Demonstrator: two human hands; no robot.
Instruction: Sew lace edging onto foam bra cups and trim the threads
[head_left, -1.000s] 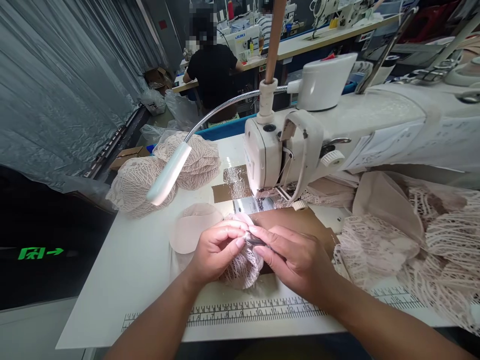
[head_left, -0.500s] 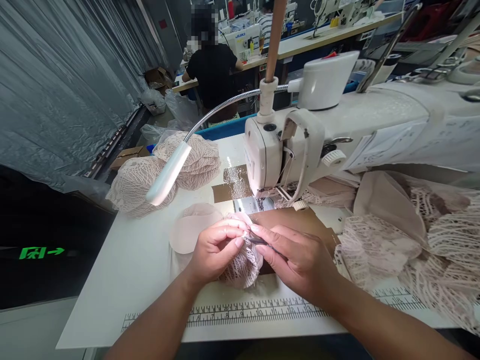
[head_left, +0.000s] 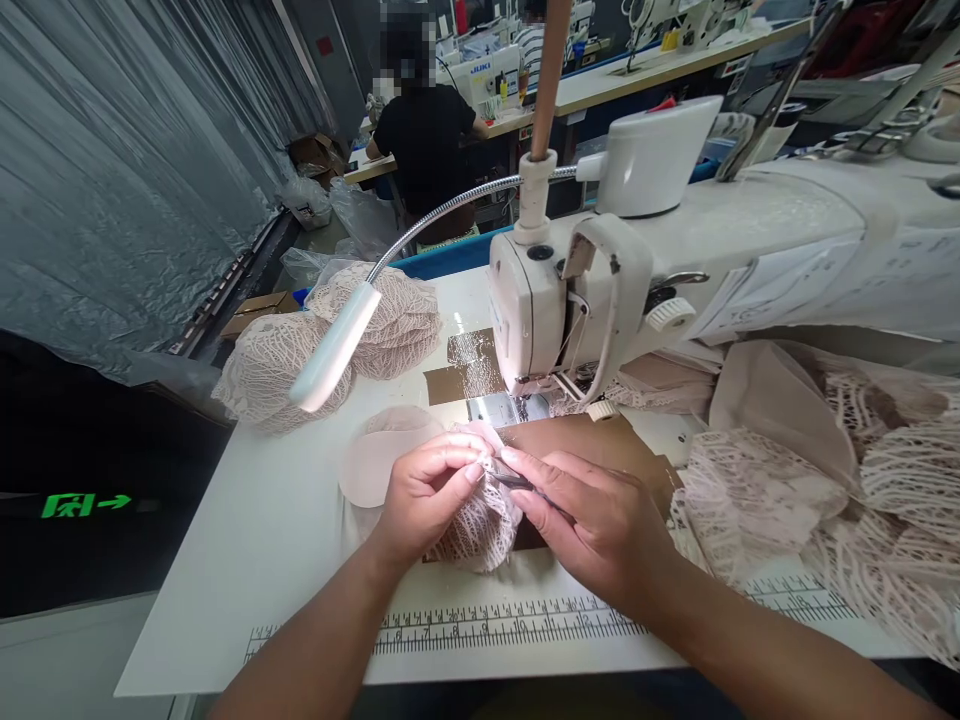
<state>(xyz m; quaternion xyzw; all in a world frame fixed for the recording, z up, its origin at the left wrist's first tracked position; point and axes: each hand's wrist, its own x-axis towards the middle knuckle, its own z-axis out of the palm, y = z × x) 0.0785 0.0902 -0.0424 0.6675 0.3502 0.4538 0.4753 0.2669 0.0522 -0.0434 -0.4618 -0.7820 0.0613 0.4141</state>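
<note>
On the table [head_left: 270, 545], left hand [head_left: 424, 497] and right hand [head_left: 600, 520] pinch lace [head_left: 480, 528].

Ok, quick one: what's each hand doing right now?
Left hand: closed, pinching the lace piece.
Right hand: closed on a small dark metal tool, tip against the lace.

I read the left hand [head_left: 424, 492] drawn slightly back from the right hand [head_left: 600, 522]; more of the lace cup [head_left: 480, 528] shows between their fingertips; the metal tool [head_left: 517, 483] now appears longer, thinner and darker.
</note>
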